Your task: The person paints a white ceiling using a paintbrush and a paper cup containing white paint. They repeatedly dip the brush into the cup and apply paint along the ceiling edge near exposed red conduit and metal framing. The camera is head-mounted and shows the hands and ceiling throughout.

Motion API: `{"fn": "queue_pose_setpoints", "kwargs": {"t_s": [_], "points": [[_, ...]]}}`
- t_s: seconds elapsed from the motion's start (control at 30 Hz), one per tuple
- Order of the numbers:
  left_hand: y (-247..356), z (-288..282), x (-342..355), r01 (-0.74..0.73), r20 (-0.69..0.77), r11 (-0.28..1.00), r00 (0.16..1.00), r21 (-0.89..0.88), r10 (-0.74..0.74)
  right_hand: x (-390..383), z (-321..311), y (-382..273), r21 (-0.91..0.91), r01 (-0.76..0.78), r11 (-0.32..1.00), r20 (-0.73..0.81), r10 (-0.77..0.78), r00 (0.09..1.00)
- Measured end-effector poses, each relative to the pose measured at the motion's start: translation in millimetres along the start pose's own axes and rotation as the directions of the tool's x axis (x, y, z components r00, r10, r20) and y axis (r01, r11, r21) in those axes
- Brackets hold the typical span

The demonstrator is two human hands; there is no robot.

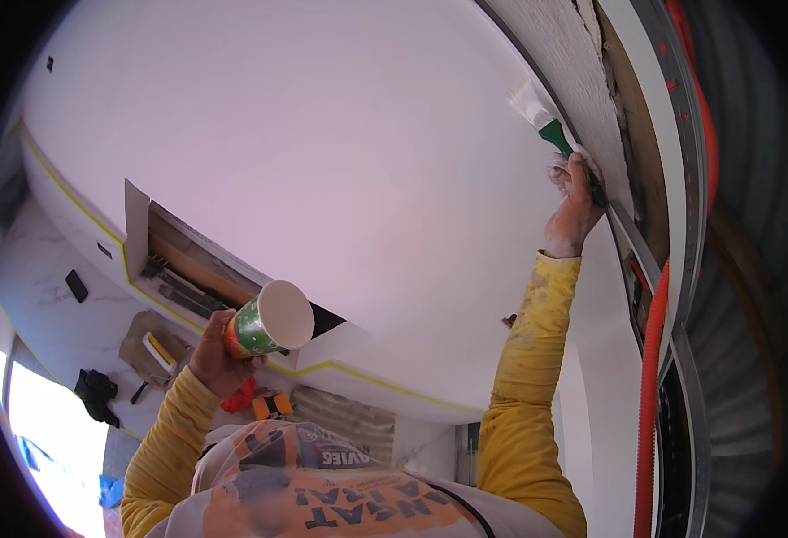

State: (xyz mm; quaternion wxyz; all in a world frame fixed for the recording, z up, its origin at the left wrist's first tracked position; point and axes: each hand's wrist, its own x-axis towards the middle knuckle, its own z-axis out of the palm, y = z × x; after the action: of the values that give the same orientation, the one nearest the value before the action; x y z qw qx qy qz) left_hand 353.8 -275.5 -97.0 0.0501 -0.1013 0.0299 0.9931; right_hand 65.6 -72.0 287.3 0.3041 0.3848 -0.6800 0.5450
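My left hand (219, 359) holds a green printed paper cup (259, 327); its pale interior shows, but I cannot tell what is in it. My raised right arm, in a paint-spotted yellow sleeve, reaches to the upper right. My right hand (576, 199) is closed on the green handle of a paintbrush (555, 134). The white-coated bristles lie at the edge of a broad white panel surface (367, 161), beside a dark trim strip and a rough plastered band (573, 63); whether they touch is unclear.
A rectangular opening (187, 255) with yellow tape along its side is at left. An orange corrugated conduit (652, 377) and metal track run down the right. At lower left are a dark phone-like object (76, 285), a tan board (138, 345), black cloth (96, 394) and a bright window (48, 430).
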Motion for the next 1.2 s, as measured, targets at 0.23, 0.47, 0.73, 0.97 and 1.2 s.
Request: {"fn": "queue_pose_setpoints", "kwargs": {"t_s": [0.23,0.47,0.73,0.97,1.2], "points": [[5.5,5.7,14.2,0.063,0.016,0.998,0.998,-0.003,-0.063,6.1,-8.0,6.3,0.005,-0.044,0.999,-0.051,0.045,0.998],[18.6,12.3,30.0,0.048,-0.022,0.998,0.999,-0.031,-0.049,24.5,-28.6,34.0,-0.046,-0.030,0.998,-0.072,0.026,0.997],[39.3,31.3,70.3,0.068,-0.075,0.996,0.995,-0.048,-0.072,53.9,-61.6,84.1,-0.124,-0.114,0.986,-0.189,0.089,0.978],[65.4,38.7,101.7,0.103,-0.043,0.992,0.993,-0.070,-0.106,81.7,-119.8,139.8,-0.291,-0.089,0.953,-0.197,0.032,0.980],[56.0,27.9,95.9,0.103,0.020,0.989,0.995,-0.109,-0.102,63.8,-141.7,143.0,-0.561,-0.202,0.803,-0.386,-0.038,0.922]]}}
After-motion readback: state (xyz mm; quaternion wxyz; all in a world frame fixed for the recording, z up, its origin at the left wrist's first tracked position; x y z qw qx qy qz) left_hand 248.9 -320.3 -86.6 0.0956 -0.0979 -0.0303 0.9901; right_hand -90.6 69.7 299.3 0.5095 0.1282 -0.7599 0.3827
